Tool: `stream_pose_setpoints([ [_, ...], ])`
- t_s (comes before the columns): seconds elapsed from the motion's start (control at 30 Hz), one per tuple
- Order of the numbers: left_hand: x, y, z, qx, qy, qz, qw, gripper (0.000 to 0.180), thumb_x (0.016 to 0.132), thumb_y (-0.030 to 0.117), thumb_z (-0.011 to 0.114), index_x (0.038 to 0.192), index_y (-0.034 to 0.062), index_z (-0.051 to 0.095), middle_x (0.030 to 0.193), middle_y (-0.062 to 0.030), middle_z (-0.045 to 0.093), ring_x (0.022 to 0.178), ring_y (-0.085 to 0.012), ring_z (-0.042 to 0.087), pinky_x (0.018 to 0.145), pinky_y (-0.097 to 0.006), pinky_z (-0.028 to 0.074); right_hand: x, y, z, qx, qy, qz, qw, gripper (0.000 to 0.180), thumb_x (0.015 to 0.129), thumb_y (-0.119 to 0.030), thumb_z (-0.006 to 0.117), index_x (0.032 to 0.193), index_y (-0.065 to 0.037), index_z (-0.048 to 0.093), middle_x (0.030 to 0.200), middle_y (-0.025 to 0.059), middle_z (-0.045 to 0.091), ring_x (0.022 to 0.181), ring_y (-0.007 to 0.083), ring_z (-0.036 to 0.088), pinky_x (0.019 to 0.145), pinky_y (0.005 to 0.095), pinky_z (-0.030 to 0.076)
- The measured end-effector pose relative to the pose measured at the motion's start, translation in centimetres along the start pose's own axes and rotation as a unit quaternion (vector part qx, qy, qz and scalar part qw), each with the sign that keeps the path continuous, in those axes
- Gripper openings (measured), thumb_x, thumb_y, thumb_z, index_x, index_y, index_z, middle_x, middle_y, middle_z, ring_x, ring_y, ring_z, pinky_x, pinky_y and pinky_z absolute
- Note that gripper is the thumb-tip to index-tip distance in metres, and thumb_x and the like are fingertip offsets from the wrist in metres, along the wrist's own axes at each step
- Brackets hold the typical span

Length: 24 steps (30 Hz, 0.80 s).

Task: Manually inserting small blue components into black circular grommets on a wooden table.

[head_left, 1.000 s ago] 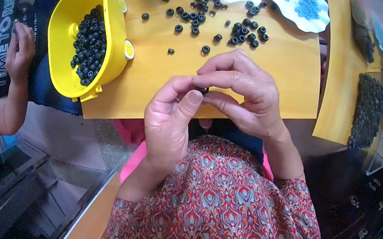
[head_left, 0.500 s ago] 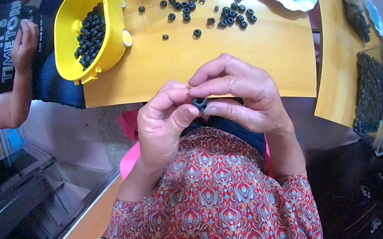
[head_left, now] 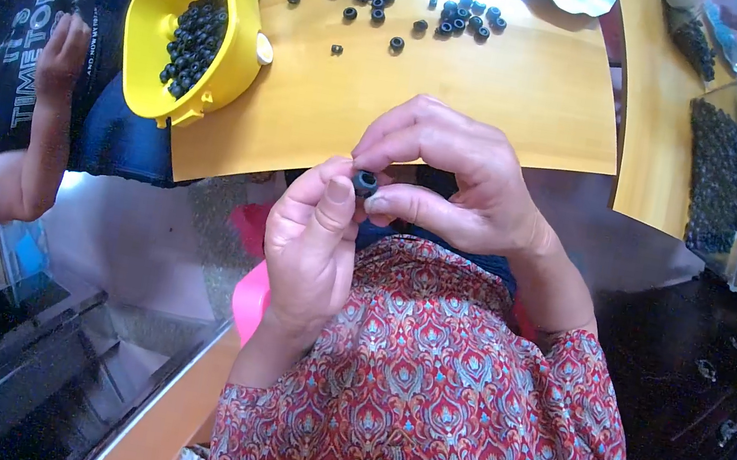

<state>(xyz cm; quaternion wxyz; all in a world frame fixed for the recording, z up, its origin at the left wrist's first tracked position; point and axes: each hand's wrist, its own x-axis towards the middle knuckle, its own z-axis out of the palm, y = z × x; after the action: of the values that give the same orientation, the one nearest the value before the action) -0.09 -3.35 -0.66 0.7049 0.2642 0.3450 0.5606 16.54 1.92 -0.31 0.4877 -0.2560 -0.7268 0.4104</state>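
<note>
A small black round part with a hollow centre [head_left: 364, 182] is pinched between my two hands, just off the table's near edge. My left hand [head_left: 308, 244] is closed, its thumb and forefinger against the left side of the part. My right hand [head_left: 478, 185] curves over from the right, its thumb touching the part's lower right and its fingertips meeting my left ones above. Several similar black parts [head_left: 459, 21] lie scattered on the wooden table [head_left: 544, 113] beyond my hands. Many more fill part of a yellow tub [head_left: 242, 63] to the left.
A white scalloped plate [head_left: 593, 5] with tiny blue pieces sits at the far edge. At right, a clear box [head_left: 716, 181] full of dark parts stands by a second table section [head_left: 655, 180]. To the left sits another person [head_left: 48, 79] in a dark shirt.
My hands and the black part have shifted slightly left and up in the picture. The table and tub appear higher, as the view has tilted. The part remains pinched.
</note>
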Motion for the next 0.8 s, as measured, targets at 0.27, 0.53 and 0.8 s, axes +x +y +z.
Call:
stream_pose_setpoints([
  [0.27,-0.6,0.2,0.1,0.003,0.009,-0.013,1.000,0.030,0.095,0.023,0.053,0.110,-0.0023,0.057,0.098,-0.0084,0.062,0.084,-0.0138,0.058,0.077,-0.027,0.047,0.1,-0.1,0.6,-0.054,-0.022,-0.043,0.997,0.025,0.077,-0.002,0.069,0.101,-0.003,0.066,0.094,0.0103,0.062,0.083,0.0175,0.061,0.067,0.0273,0.050],
  [0.53,-0.7,0.7,-0.9,-0.012,-0.012,-0.015,1.000,0.031,0.094,0.025,0.053,0.110,-0.0007,0.055,0.095,-0.0088,0.061,0.079,-0.0166,0.056,0.072,-0.031,0.047,0.5,0.4,1.7,0.025,-0.025,0.022,0.999,0.021,0.079,-0.003,0.066,0.099,-0.001,0.067,0.098,0.0118,0.062,0.085,0.0187,0.061,0.073,0.0276,0.049],
  [0.8,-0.6,-0.4,-1.5,-0.108,0.036,-0.092,0.989,0.024,0.091,0.019,0.059,0.109,0.0024,0.059,0.089,-0.0038,0.062,0.074,-0.0115,0.057,0.072,-0.025,0.048,-0.2,0.2,1.7,-0.097,-0.066,0.031,0.993,0.027,0.076,-0.008,0.064,0.102,-0.003,0.064,0.097,0.0122,0.063,0.091,0.0301,0.059,0.078,0.0378,0.047],
])
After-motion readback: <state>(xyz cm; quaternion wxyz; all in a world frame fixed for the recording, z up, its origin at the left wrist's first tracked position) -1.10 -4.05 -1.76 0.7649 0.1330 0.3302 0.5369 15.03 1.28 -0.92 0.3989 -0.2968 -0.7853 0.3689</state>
